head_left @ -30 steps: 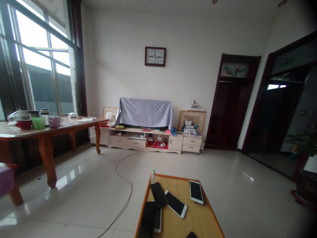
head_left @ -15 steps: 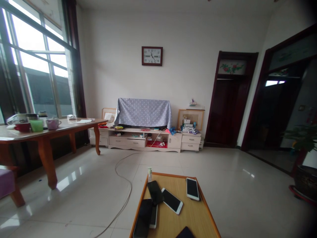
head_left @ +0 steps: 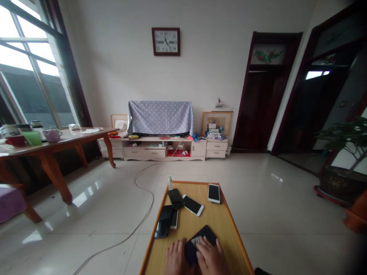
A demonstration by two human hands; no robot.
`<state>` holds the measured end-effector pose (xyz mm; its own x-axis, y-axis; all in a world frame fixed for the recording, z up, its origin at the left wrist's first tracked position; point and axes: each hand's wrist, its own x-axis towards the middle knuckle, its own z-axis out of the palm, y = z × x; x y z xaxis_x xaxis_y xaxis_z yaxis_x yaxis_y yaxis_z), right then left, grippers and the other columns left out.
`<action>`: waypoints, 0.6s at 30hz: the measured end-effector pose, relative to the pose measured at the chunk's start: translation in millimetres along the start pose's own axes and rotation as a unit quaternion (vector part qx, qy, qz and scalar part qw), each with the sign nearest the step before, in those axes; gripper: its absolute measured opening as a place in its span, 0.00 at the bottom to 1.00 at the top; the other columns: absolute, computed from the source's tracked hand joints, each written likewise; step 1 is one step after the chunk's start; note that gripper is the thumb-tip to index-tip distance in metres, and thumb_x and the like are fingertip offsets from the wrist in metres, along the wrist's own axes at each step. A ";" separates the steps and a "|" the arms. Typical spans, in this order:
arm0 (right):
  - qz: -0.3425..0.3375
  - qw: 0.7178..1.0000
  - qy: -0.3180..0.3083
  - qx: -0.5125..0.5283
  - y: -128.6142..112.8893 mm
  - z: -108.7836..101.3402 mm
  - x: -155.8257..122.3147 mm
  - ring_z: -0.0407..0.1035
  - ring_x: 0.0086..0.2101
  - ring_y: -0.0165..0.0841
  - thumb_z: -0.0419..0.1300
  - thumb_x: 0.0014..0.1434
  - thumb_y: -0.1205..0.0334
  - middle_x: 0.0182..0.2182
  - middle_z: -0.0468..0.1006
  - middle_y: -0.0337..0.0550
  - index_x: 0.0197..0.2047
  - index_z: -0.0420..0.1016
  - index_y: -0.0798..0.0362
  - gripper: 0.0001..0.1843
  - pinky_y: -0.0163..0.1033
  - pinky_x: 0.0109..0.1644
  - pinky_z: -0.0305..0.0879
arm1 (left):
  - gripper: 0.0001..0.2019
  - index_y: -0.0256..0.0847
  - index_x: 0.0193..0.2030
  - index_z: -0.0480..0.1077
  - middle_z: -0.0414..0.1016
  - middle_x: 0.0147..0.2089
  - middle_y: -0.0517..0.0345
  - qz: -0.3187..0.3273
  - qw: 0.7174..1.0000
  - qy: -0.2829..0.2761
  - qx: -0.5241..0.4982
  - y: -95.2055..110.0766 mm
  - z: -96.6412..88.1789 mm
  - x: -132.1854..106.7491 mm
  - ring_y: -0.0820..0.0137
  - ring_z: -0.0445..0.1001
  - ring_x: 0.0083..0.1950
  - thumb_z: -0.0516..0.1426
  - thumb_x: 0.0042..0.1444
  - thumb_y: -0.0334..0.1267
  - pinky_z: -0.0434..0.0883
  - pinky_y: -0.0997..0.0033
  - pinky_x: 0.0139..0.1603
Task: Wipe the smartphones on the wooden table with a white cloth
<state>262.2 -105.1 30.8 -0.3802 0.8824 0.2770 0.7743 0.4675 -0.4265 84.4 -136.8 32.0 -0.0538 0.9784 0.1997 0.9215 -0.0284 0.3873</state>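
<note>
Left hand [head_left: 175, 255], right hand [head_left: 211, 256] arrived at dark pad [head_left: 205, 232]; grips unclear; phones [head_left: 193, 205], pump bottle [head_left: 170, 185] beyond.

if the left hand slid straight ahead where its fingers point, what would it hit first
Most likely the near end of the white smartphone, partly covered by a black smartphone. The left hand angles slightly right, so it might only clip that corner; depth is unclear.

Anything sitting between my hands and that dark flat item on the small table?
No clear obstacle: your right hand lies on the dark flat item, and your left hand is beside its left edge. A pale patch shows near the right hand; I can't tell whether it is separate. The phones lie beyond.
</note>
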 end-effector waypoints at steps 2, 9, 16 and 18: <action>0.028 0.998 0.030 0.037 3.8 -16.1 -1.1 0.73 0.55 0.42 0.48 0.68 0.59 0.57 0.77 0.46 0.59 0.76 0.45 0.22 0.49 0.61 0.65 | 0.34 0.42 0.63 0.66 0.74 0.58 0.46 0.016 1.000 -0.003 -0.024 -0.3 -1.5 -4.0 0.51 0.71 0.60 0.61 0.47 0.44 0.66 0.49 0.64; 0.101 0.992 0.002 0.074 -3.1 -16.1 0.7 0.74 0.44 0.36 0.53 0.66 0.61 0.48 0.75 0.48 0.52 0.77 0.49 0.16 0.36 0.49 0.67 | 0.30 0.44 0.62 0.64 0.73 0.57 0.49 0.030 0.999 -0.010 -0.038 5.7 -3.0 -4.3 0.55 0.70 0.58 0.59 0.51 0.47 0.64 0.55 0.61; 0.160 0.983 -0.040 0.083 3.4 -4.7 15.1 0.72 0.36 0.33 0.57 0.62 0.66 0.37 0.77 0.42 0.40 0.76 0.49 0.07 0.33 0.40 0.60 | 0.30 0.43 0.62 0.64 0.73 0.55 0.48 0.042 0.998 -0.012 -0.045 3.6 2.2 -0.3 0.54 0.69 0.57 0.60 0.52 0.48 0.64 0.54 0.59; 0.192 0.977 -0.030 0.082 20.5 -11.2 28.2 0.72 0.35 0.33 0.57 0.61 0.68 0.36 0.78 0.41 0.44 0.75 0.50 0.10 0.33 0.38 0.60 | 0.31 0.43 0.62 0.64 0.73 0.55 0.49 0.041 0.998 -0.019 -0.044 3.3 1.7 1.0 0.54 0.69 0.57 0.60 0.51 0.47 0.64 0.54 0.58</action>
<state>273.0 -71.2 39.5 -0.1106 0.9937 0.0198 0.7762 0.0988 -0.6226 88.1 -135.5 31.9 0.0377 0.9791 0.2001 0.8845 -0.1258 0.4493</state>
